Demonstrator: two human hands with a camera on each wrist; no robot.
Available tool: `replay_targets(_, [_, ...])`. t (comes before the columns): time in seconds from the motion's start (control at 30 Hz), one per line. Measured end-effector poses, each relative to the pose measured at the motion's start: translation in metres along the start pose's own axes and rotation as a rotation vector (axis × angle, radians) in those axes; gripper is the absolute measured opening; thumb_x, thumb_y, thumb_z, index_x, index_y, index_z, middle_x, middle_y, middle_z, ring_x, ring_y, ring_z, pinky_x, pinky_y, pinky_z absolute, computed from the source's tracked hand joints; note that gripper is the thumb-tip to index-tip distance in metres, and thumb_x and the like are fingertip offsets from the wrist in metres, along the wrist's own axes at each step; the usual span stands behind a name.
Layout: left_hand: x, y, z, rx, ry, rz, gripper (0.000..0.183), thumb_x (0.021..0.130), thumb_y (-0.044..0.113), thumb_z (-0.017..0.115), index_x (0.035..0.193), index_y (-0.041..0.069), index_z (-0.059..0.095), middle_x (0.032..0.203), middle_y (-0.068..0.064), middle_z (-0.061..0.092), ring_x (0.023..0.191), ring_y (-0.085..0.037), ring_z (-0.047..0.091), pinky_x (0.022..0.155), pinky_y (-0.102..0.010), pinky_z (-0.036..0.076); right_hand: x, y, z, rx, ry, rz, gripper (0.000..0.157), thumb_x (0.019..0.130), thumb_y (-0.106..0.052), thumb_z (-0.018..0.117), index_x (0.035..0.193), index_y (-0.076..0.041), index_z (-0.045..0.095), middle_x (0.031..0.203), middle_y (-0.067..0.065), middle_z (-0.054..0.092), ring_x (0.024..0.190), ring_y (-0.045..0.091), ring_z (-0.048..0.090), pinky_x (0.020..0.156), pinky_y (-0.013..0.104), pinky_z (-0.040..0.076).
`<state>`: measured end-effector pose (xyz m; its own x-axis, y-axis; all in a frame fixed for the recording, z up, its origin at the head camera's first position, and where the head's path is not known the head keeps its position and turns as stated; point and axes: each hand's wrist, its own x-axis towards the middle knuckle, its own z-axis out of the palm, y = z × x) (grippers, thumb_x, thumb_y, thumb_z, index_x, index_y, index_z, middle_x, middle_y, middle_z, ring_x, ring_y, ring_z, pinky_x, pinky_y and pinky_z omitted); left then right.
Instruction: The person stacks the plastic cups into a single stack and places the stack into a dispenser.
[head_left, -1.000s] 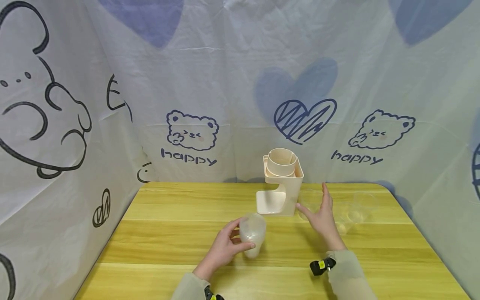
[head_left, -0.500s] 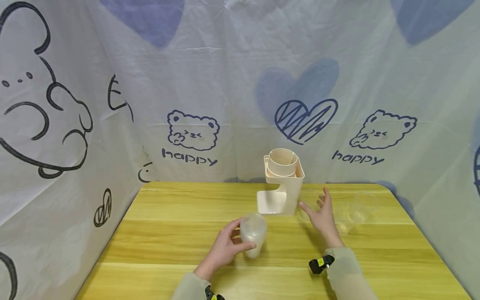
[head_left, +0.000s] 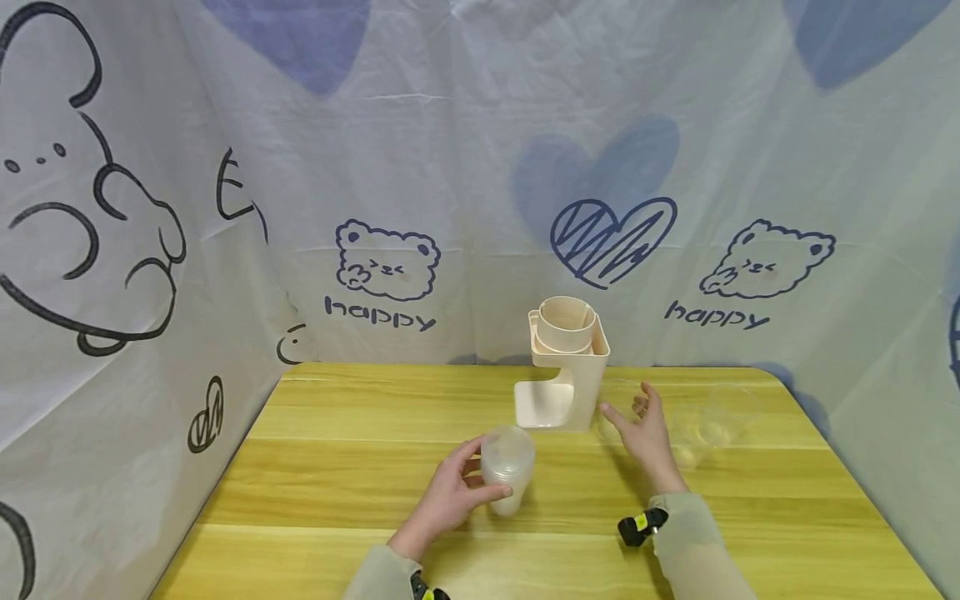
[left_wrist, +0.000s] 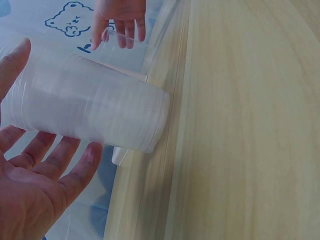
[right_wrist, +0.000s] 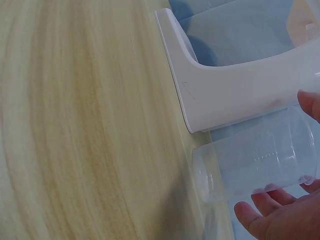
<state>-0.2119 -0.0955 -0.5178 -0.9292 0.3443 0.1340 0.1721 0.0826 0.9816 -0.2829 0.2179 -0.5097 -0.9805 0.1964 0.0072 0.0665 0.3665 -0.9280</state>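
My left hand grips a stack of clear plastic cups near the front middle of the table. In the left wrist view, the thumb lies on one side of the stacked cups and the fingers on the other. My right hand is curled round a single clear cup standing beside the cream cup dispenser. In the right wrist view, fingertips touch that cup's side, and the thumb is near its rim. Its outline is faint in the head view.
More clear cups stand to the right of my right forearm, hard to see against the wood. A round cream tube sits in the dispenser's top. Behind the wooden table hangs a printed cloth.
My right hand's fingers have curled in from a straighter pose and closed on the single cup. The left hand and its stack stay in place.
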Motion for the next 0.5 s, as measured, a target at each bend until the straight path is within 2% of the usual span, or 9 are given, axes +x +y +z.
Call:
replay_targets(0.2, [0.0006,0.0000,-0.0003,0.004,-0.004,0.008,0.072,0.079,0.019,0.084,0.142,0.013,0.050,0.126,-0.012,0.054,0.106,-0.031,0.062,0.089,-0.034,0.055,0.0005,0.0005,-0.0003,0.015,0.005,-0.001,0.089,0.094,-0.030,0.068,0.155,-0.001,0.009,0.147,0.030,0.030,0.137,0.046,0.027,0.110,0.058,0.029])
replay_targets(0.5, [0.0006,-0.0010,0.0003,0.004,-0.001,-0.001,0.072,0.079,0.019,0.084,0.143,0.013,0.049,0.127,-0.012,0.054,0.107,-0.031,0.062,0.089,-0.034,0.055,0.0005,0.0020,-0.0005,0.022,0.002,0.005,0.091,0.093,-0.036,0.068,0.155,-0.002,0.010,0.144,0.028,0.033,0.136,0.046,0.028,0.109,0.058,0.031])
